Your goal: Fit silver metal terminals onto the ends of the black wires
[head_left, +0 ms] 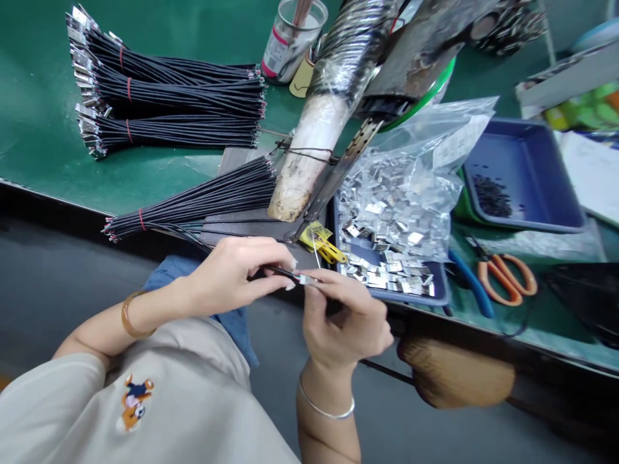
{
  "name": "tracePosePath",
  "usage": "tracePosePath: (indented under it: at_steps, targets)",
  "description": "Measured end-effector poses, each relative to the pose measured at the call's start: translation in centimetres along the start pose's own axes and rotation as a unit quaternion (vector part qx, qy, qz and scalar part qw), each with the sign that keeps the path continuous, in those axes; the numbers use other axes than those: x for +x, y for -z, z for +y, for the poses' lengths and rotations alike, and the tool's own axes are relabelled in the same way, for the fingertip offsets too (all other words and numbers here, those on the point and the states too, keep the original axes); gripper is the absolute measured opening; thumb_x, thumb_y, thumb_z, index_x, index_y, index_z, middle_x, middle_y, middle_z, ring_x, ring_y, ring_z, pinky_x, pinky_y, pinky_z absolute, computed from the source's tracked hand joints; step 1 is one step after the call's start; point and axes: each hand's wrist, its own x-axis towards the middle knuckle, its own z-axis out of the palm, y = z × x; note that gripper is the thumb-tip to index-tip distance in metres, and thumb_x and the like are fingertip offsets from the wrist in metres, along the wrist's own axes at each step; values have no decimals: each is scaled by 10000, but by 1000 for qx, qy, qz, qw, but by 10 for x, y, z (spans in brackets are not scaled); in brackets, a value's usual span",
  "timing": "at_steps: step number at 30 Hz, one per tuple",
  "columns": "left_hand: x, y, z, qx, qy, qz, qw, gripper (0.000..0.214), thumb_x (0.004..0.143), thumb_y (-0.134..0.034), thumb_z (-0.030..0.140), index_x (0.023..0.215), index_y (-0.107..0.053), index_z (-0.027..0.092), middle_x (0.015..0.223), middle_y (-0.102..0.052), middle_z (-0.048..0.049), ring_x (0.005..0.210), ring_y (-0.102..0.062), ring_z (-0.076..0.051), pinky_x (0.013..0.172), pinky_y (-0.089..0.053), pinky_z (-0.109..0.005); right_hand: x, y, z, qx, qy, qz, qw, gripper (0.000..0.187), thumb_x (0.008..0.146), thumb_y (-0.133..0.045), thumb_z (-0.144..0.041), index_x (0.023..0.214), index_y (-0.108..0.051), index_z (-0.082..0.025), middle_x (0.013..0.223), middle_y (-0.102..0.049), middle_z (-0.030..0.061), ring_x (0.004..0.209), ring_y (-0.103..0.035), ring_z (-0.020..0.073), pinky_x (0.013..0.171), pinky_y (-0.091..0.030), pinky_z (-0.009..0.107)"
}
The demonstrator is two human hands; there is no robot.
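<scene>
In the head view, my left hand (246,267) pinches a black cable (278,270) near its end, over the bench's front edge. My right hand (345,312) is closed on a small silvery metal connector (305,279) that meets the cable's tip. Whether the two are joined I cannot tell. Behind my left hand lies a bundle of black cables (207,196) tied with a red band. Past my right hand, a blue tray (442,283) holds many loose metal connectors (394,267) and a clear plastic bag (416,174) of them.
A wrapped pipe (309,148) and a metal arm (343,167) hang over the bench. Finished-looking cable bundles (178,96) lie back left. Orange-handled scissors (507,277), blue-handled pliers (471,283), a yellow cutter (326,245), a plastic cup (293,42) and a second blue tray (541,167) are around.
</scene>
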Motion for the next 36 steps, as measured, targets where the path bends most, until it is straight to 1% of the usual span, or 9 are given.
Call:
tracePosePath:
  at_steps: [3,6,11,16,22,24,29,33,36]
  targets:
    - [-4,-6,-7,81,-85,12,993,282,981,-460,214,806,-675,163,723,-642,-52,697,-539,-148,745,-445,-270,5,-2,-4,94,-165,-11,982,100,900,-666,-197,849,-581,-213,632,-646,-63,483,-648,96,475,-523,181]
    - [-1,-3,-17,-13,-21,-50,998,267,956,-504,255,759,-651,152,657,-634,-34,597,-518,-118,641,-434,-237,9,-6,-5,147,-256,-63,953,170,897,-668,-262,777,-561,-207,563,-586,-83,407,-580,81,414,-475,165]
    - [7,5,-20,-222,154,-93,958,205,827,-586,300,762,-642,114,548,-525,25,500,-443,-70,513,-360,-192,5,-13,-4,54,-218,-37,974,134,877,-688,-254,788,-604,-198,622,-623,-66,496,-617,77,524,-513,174]
    - [7,-3,-15,-223,145,-13,964,148,721,-634,209,785,-693,89,543,-364,75,523,-287,-43,505,-255,-189,3,-15,-3,-3,-175,3,985,88,877,-702,-245,822,-649,-201,698,-671,-47,560,-660,86,574,-543,189]
    - [6,-12,-15,-214,173,6,961,297,803,-640,352,824,-715,66,607,-505,18,542,-377,-60,501,-307,-197,2,-5,-8,8,-161,175,971,123,898,-689,-301,836,-687,-195,619,-616,-60,383,-496,52,366,-367,177]
    - [7,-12,-16,-191,173,8,966,308,786,-654,323,938,-724,64,647,-521,20,561,-399,-60,519,-342,-185,0,0,-9,-20,-163,145,976,118,893,-694,-306,850,-703,-197,613,-608,-55,393,-470,47,372,-342,180]
    - [7,-7,-21,-178,155,-27,971,382,742,-575,151,1105,-680,97,681,-575,30,584,-492,-63,570,-425,-167,1,3,-9,-84,-77,-41,993,88,889,-695,-201,969,-723,-224,508,-515,-95,391,-425,42,414,-354,171]
    - [8,-5,-27,-214,146,-54,964,461,737,-531,118,1187,-625,99,649,-622,25,632,-602,-99,659,-514,-215,7,-3,-5,-96,16,-138,986,114,936,-635,-161,1027,-700,-182,605,-658,-52,459,-539,53,515,-430,183]
    - [9,-1,-29,-242,153,-86,954,502,731,-526,105,1228,-599,103,633,-635,26,604,-611,-103,640,-509,-221,8,-6,0,-106,66,-153,980,102,948,-612,-146,994,-702,-154,642,-704,-15,478,-578,75,528,-431,221]
